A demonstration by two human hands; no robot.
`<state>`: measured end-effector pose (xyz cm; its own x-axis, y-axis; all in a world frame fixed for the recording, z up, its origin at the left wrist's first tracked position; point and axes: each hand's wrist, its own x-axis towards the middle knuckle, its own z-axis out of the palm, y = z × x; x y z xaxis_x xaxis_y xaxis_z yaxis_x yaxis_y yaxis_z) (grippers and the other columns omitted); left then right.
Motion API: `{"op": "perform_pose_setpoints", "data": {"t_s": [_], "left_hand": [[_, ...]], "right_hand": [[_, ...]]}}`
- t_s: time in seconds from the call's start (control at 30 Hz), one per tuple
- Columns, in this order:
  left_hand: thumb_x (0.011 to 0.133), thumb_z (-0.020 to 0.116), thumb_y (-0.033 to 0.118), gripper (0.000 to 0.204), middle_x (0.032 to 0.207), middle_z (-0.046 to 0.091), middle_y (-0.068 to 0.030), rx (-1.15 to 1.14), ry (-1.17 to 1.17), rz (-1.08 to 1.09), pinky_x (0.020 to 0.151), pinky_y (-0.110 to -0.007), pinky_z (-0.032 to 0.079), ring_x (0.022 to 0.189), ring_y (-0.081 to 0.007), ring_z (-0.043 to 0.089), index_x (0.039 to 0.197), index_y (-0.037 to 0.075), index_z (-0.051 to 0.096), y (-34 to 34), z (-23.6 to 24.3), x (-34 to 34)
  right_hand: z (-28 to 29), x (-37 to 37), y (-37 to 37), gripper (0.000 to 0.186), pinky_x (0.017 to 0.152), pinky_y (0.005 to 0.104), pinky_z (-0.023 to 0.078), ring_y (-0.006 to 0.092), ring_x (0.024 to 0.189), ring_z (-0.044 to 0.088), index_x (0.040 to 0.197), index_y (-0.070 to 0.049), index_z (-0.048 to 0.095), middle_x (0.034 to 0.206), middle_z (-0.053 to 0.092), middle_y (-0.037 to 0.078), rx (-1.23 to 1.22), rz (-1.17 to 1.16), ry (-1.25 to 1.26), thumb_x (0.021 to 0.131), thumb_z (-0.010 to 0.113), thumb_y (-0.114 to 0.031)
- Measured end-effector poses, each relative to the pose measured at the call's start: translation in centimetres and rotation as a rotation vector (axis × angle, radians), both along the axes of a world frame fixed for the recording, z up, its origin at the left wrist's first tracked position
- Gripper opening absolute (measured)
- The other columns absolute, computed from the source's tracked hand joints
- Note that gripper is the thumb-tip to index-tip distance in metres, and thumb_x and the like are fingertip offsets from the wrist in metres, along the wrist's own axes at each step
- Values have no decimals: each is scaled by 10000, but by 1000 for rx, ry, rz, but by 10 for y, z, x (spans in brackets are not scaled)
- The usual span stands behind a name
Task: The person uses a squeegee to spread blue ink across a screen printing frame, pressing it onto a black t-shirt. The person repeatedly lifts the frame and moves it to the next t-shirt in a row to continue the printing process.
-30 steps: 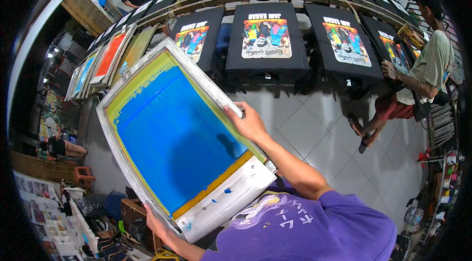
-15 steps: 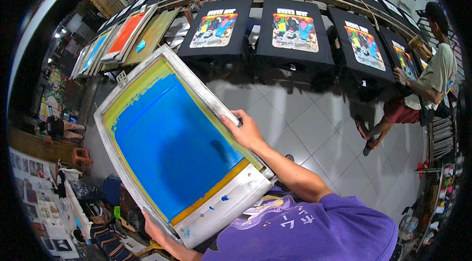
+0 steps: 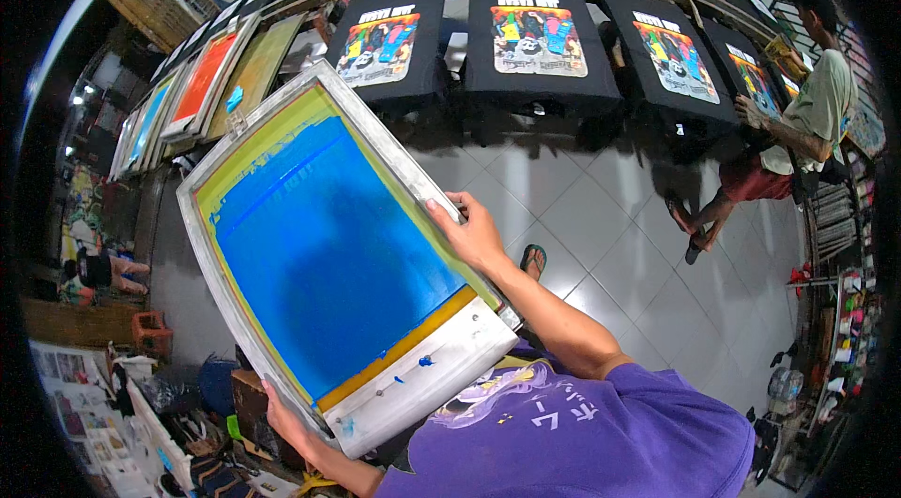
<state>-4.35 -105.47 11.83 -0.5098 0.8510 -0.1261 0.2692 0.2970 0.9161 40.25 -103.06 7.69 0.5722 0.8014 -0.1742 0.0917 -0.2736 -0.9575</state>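
Both my hands hold a screen-printing frame (image 3: 404, 146) in front of me, tilted with its far end toward the left. Its mesh is coated with wet-looking blue ink (image 3: 338, 235), edged in yellow-green, and a shadow falls across it. A wide white board (image 3: 413, 381) with blue ink spots and screws forms the near end. My right hand (image 3: 472, 230) grips the right rail, thumb on top and fingers curled round the outer edge. My left hand (image 3: 289, 421) is closed on the lower left rail, its fingertips partly hidden beneath.
Black shirts with colourful prints (image 3: 540, 38) lie on boards along a long rack. More screens (image 3: 202, 80) lean at the far left. On the right, a co-worker (image 3: 812, 104) stands at the rack. An orange stool (image 3: 150, 334) and a cluttered bench (image 3: 155, 423) are at left.
The view has shifted, the rack sliding up and slightly left. The frame stays in both hands with little shift. My sandalled foot now shows more beside my right forearm.
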Motion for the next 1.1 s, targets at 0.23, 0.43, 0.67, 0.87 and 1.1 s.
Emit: {"op": "perform_pose_setpoints", "data": {"t_s": [0.23, 0.43, 0.67, 0.87, 1.1], "left_hand": [[981, 582, 532, 734, 1392, 577, -173, -22, -57, -50, 1047, -387, 430, 1226, -282, 578, 1383, -81, 544, 62, 23, 97], [970, 600, 532, 735, 1387, 578, -184, -39, -73, -73, 1030, -395, 444, 1218, -296, 585, 1384, -74, 544, 113, 32, 193], [965, 628, 507, 698, 1262, 645, -178, -12, -99, -189, 949, -382, 488, 1086, -271, 640, 1316, -94, 593, 168, 19, 308], [971, 620, 514, 724, 1304, 626, -194, -76, -86, -303, 988, -391, 471, 1133, -285, 622, 1331, -112, 573, 214, 16, 399], [1021, 613, 318, 474, 1176, 700, -126, 36, -75, -591, 866, -298, 509, 968, -156, 638, 1284, -76, 635, 281, -20, 525]], "right_hand": [[3, 87, 29, 746, 928, 416, 506, 348, 1078, 678, 1221, 12, 642, 1123, 703, 241, 57, -91, 24, 865, 652, -644], [13, 180, 53, 719, 906, 411, 515, 341, 1048, 688, 1187, 31, 656, 1100, 709, 242, 124, -156, 5, 862, 683, -608], [1, 291, 63, 735, 873, 402, 531, 344, 993, 711, 1157, 38, 691, 1044, 724, 250, 157, -313, -45, 855, 665, -631], [2, 369, 58, 718, 862, 396, 528, 330, 956, 717, 1122, 30, 714, 1021, 733, 238, 102, -468, -49, 854, 666, -635], [-30, 465, 57, 702, 915, 382, 505, 328, 1020, 699, 1112, 18, 725, 1054, 725, 247, 74, -666, -127, 870, 647, -637]]}}
